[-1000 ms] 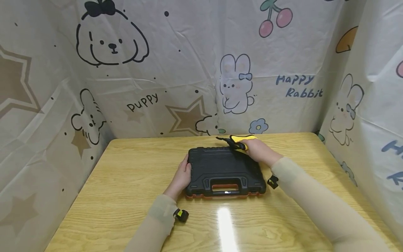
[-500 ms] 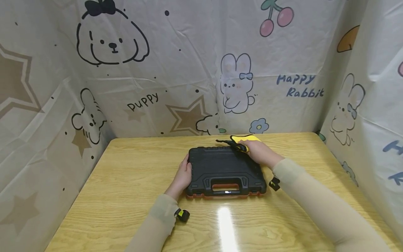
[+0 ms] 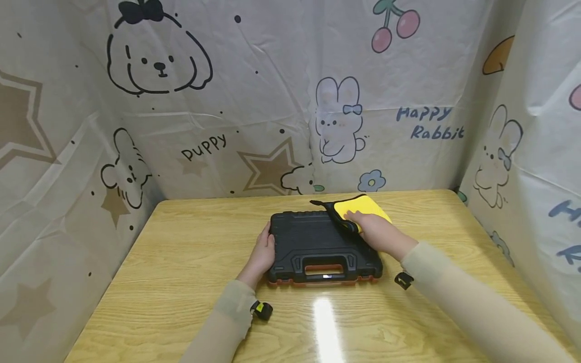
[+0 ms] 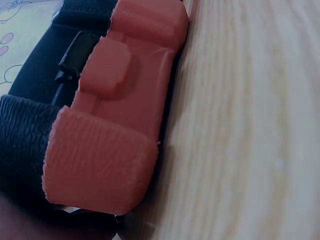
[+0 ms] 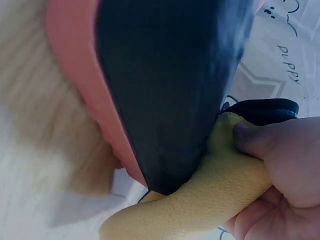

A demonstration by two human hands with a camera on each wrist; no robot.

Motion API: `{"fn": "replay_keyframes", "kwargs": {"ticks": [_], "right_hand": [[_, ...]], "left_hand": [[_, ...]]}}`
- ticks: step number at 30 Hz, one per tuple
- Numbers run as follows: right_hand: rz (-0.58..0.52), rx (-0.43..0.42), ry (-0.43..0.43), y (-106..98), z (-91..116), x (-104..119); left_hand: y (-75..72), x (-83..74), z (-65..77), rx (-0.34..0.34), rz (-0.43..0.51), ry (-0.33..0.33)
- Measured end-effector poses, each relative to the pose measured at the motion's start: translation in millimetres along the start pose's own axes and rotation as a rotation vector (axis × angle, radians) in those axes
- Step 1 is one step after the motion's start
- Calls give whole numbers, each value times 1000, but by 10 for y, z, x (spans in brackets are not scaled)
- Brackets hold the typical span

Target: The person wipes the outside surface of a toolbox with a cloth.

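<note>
A black plastic tool case [image 3: 301,237] with an orange-red lower half [image 4: 100,160] lies flat on the table, handle toward me. My left hand [image 3: 262,254] rests against its left side, fingers extended along the edge; in the left wrist view only a dark bit of the hand shows at the lower left. My right hand [image 3: 379,232] grips a yellow cloth [image 5: 200,195] with a black edge and dark reverse side. The cloth [image 3: 363,207] is draped over the case's back right corner, thumb on top. The fingers beneath it are partly hidden.
The wood-grain table [image 3: 190,262] extends around the case, with a light reflection in front. A printed fabric backdrop [image 3: 254,111] rises behind the table's back edge and along both sides. Each wrist wears a small black strap device [image 3: 262,310].
My right hand has moved right and slightly toward me along the case's back right corner, and more of the cloth's yellow side shows. The left hand and case stay in place.
</note>
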State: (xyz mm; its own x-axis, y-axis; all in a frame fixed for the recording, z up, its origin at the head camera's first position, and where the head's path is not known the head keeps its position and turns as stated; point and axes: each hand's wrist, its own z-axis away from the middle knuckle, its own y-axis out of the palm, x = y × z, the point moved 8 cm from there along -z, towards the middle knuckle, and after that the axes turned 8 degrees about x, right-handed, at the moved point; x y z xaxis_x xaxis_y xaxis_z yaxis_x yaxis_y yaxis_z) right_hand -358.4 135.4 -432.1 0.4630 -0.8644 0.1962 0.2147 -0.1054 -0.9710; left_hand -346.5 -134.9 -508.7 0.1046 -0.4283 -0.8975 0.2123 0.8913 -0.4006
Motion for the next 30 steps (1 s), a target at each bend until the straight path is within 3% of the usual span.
{"fn": "replay_keyframes", "kwargs": {"ticks": [30], "right_hand": [[-19,-57,-119,195,1009,485]], "left_hand": [[-4,27,-17,7,-4,-7]]}}
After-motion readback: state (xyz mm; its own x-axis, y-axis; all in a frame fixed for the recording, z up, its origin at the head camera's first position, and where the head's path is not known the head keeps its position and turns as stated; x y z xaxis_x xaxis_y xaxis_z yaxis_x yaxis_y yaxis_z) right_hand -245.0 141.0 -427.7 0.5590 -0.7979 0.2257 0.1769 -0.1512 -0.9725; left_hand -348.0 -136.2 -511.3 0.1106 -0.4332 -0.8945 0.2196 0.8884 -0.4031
